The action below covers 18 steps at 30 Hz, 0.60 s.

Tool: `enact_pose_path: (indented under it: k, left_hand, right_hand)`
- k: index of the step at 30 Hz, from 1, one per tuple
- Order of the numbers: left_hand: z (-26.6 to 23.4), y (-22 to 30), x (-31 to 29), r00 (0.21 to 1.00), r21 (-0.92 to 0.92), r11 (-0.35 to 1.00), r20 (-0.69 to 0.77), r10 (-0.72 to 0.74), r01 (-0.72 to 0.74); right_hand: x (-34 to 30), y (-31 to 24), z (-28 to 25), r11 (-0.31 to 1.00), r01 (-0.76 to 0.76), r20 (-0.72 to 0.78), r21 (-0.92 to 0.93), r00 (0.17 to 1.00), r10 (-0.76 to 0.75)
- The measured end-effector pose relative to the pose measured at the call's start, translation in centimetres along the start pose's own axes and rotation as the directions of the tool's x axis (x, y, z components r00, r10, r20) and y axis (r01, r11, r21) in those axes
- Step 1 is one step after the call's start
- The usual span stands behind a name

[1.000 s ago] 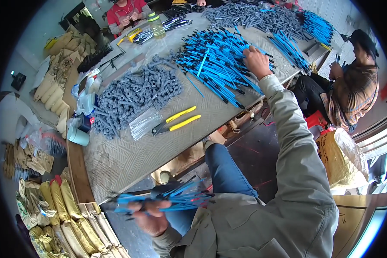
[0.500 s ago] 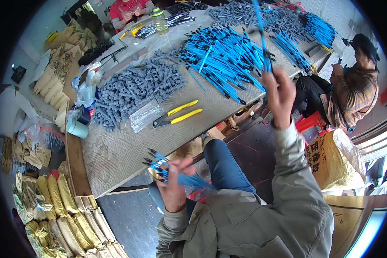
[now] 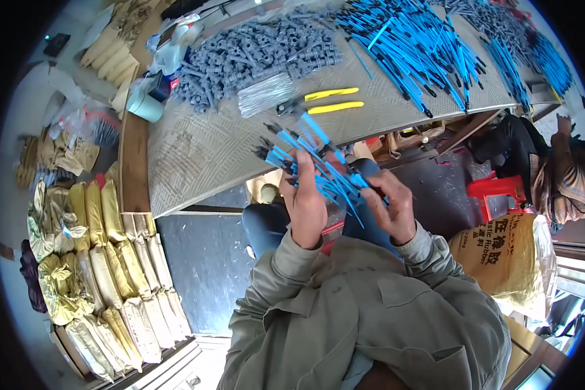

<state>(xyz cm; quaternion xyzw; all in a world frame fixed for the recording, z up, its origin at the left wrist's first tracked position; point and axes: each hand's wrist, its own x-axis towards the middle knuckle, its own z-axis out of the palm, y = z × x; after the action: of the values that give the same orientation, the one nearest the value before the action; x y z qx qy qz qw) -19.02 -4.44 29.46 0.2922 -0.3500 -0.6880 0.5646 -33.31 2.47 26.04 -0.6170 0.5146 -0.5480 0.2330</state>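
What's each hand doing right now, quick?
Left hand: closed around a bunch of blue sticks.
Right hand: closed, pinching at least one blue stick.

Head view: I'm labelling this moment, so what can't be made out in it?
In the head view:
Held blue rods: exact count; they overlap, and the left hand and right hand cover parts.
Blue rod pile: far end, cut off by the upper edge.
Co-worker: head, lost at the dark rim.

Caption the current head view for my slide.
Left hand and right hand hold blue rods near a table with grey parts and yellow-handled pliers on it.
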Motion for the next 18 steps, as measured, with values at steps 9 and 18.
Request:
enact_pose_path:
  k: [9, 18]
  left_hand:
    - [-2.8, 2.4, -0.9, 0.998, 0.081, 0.995, -0.032, 0.06, -0.057]
    - [-0.7, 3.4, -3.3, 0.956, -0.107, 0.992, 0.29, -0.031, 0.065]
  right_hand:
    - [9.4, 4.7, -11.7, 0.878, 0.091, -0.238, -0.471, 0.945, -0.225]
    - [22.4, 13.8, -24.1, 0.377, -0.5, -0.517, -0.779, 0.854, 0.065]
